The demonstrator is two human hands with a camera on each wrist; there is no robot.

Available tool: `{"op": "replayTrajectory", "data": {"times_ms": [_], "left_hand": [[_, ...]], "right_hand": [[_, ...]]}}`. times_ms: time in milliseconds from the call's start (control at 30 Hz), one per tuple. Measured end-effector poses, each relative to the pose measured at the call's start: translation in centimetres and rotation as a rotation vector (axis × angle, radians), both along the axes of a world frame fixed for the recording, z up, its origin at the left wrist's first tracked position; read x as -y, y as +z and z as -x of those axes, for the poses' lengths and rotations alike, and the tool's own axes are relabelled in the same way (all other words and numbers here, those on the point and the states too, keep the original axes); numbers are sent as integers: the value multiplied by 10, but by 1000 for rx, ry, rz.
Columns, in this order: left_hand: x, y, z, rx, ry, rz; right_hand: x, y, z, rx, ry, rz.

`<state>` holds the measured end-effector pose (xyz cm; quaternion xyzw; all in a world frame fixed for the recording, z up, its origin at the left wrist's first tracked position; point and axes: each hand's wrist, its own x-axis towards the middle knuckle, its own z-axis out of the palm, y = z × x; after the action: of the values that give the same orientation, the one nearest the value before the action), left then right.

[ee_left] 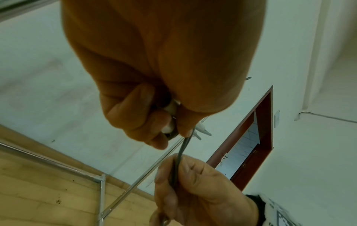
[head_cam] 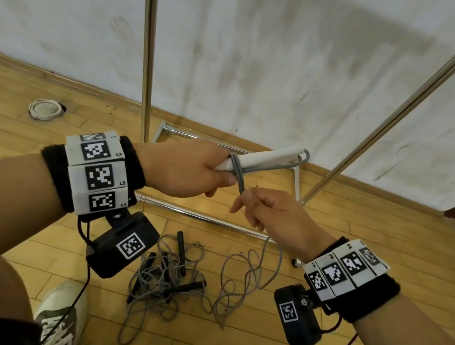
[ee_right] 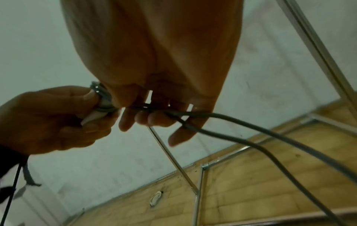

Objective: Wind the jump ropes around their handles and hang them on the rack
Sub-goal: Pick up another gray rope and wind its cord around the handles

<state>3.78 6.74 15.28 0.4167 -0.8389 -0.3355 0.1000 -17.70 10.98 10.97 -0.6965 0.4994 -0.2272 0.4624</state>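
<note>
My left hand [head_cam: 191,171] grips a pair of white jump-rope handles [head_cam: 264,157] held together, pointing up and right. A grey rope [head_cam: 239,175] loops round the handles beside my thumb and runs down into my right hand [head_cam: 267,213], which pinches it just below. In the left wrist view the rope [ee_left: 183,146] goes taut from the handles [ee_left: 170,120] to my right hand [ee_left: 193,183]. In the right wrist view two strands of rope [ee_right: 251,130] trail off lower right from my fingers. The slack [head_cam: 246,275] hangs to the floor.
A metal rack stands ahead: an upright pole [head_cam: 148,51], a slanted pole [head_cam: 401,109] and a base frame [head_cam: 199,215] on the wooden floor. A tangle of black-handled ropes [head_cam: 169,276] lies below my hands. A white ring [head_cam: 45,109] lies far left. My shoes [head_cam: 60,315] are at the bottom.
</note>
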Motion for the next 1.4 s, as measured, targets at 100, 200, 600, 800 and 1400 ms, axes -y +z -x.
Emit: {"op": "replayTrajectory", "data": {"times_ms": [100,200,600,800,1400], "left_hand": [[-2,1,1,-8,2,-9],[-5,4,3,-27,-17,-28],[-20,18,3,-102,-214,-199],[-26,9,4,74,-308,-303],[-13,-23,22,546,-245,-93]], "right_hand": [[-2,-3,4,125,29,-42],[-1,-5,9,172,76,-81],[5,-3,10,-305,196,58],[14,-5,16,-321,208,-239],[16,22,-6,-219,27,-64]]}}
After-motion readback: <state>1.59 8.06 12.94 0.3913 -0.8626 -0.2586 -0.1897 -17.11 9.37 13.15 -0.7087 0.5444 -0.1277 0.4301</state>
